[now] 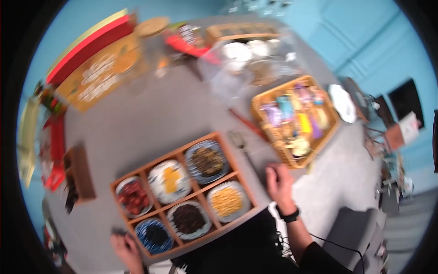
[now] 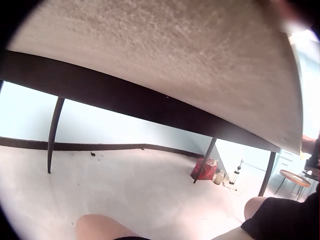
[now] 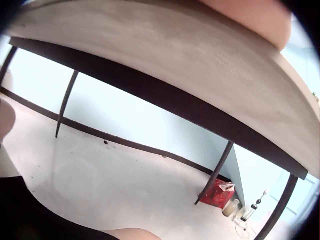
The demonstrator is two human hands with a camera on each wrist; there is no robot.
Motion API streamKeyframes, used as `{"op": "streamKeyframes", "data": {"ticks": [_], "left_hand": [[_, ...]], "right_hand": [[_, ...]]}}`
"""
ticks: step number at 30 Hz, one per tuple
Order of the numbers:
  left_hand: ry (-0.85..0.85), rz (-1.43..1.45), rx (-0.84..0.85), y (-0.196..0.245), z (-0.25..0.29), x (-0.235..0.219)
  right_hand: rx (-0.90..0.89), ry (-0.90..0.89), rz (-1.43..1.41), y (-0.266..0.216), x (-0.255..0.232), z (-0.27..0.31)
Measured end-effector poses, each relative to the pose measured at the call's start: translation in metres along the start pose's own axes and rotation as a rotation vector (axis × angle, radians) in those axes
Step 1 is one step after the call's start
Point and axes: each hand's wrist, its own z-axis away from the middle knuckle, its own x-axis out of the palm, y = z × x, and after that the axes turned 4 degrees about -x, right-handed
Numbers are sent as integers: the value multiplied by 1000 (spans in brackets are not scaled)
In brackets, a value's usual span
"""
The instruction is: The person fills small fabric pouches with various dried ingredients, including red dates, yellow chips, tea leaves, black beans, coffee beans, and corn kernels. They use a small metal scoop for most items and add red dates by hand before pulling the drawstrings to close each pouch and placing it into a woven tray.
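Observation:
In the head view a wooden divided tray (image 1: 188, 197) sits at the table's near edge, a small dish in each compartment. Red fruit (image 1: 133, 197), yellow pieces (image 1: 171, 179), a dried brown food (image 1: 207, 161), yellow kernels (image 1: 226, 201), dark brown bits (image 1: 188, 218) and black bits (image 1: 156, 234) fill the dishes. My left hand (image 1: 125, 250) rests by the tray's near left corner, fingers loosely bent and holding nothing. On the right, my right hand (image 1: 280, 185) lies at the table edge, fingers relaxed, close to the handle of a small fork-like utensil (image 1: 238, 140).
Beyond my right hand stands a wicker basket (image 1: 255, 109) of wrapped packets. A reddish stick (image 1: 248, 124) lies beside it. Farther back are white bowls (image 1: 237, 51) and an orange box (image 1: 102, 75); a small wooden box (image 1: 80, 176) is left. Both wrist views show the table's underside (image 2: 165, 55).

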Motion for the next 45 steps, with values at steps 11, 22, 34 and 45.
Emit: {"op": "streamKeyframes", "data": {"ticks": [11, 22, 34, 45], "left_hand": [[-226, -184, -99, 38, -14, -32], [-67, 150, -145, 26, -3, -17], [-95, 868, -414, 102, 28, -34], [82, 1149, -580, 119, 32, -4]], "right_hand": [[-62, -211, 302, 18, -97, -91], [-289, -541, 530, 63, -81, -117], [158, -5, -541, 9, -150, -95], [564, -118, -1215, -36, -83, -4]]}}
